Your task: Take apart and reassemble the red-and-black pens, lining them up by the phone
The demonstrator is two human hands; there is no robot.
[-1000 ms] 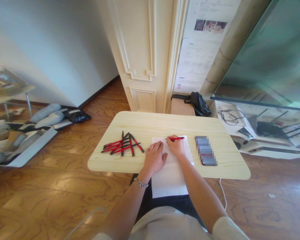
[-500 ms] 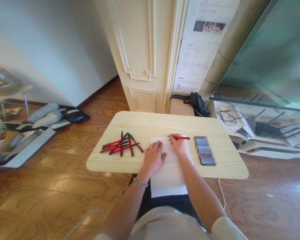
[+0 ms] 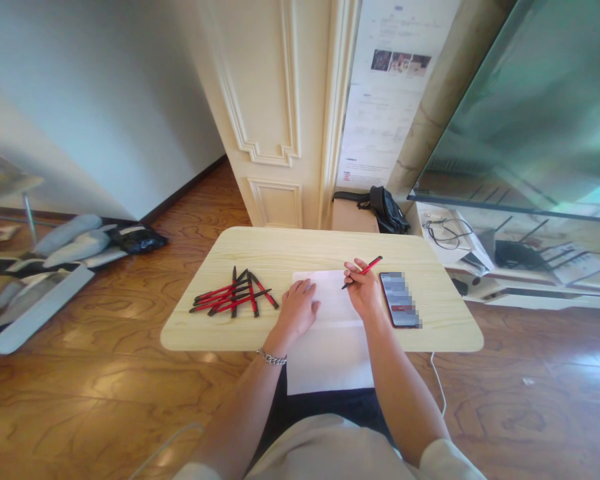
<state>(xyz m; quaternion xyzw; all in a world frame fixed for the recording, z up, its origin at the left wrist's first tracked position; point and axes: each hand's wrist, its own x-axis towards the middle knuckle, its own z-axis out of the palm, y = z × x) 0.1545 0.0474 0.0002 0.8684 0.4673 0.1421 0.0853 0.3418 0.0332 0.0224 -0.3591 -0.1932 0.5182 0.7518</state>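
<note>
Wood-grain table (image 3: 275,250): paper (image 3: 327,363) touched by left hand (image 3: 297,310), fingers together; red-black pen (image 3: 372,265) clamped in right hand (image 3: 366,292), at paper's one o'clock; pens (image 3: 234,291) heaped at table's nine; panelling (image 3: 266,73) seen at twelve.

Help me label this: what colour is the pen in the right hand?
The pen is red with black ends, clearest in the head view.

Perhaps a living room in a home, or one used as an office: which, I cannot tell. Wood-grain floor (image 3: 100,400) runs under the counter (image 3: 300,247); beyond its far edge stands a cream moulded panel (image 3: 260,80) beside printed sheets (image 3: 380,120). Past the far right corner, a wide glossy screen (image 3: 535,127) sits above a low white cabinet (image 3: 510,305).
</note>
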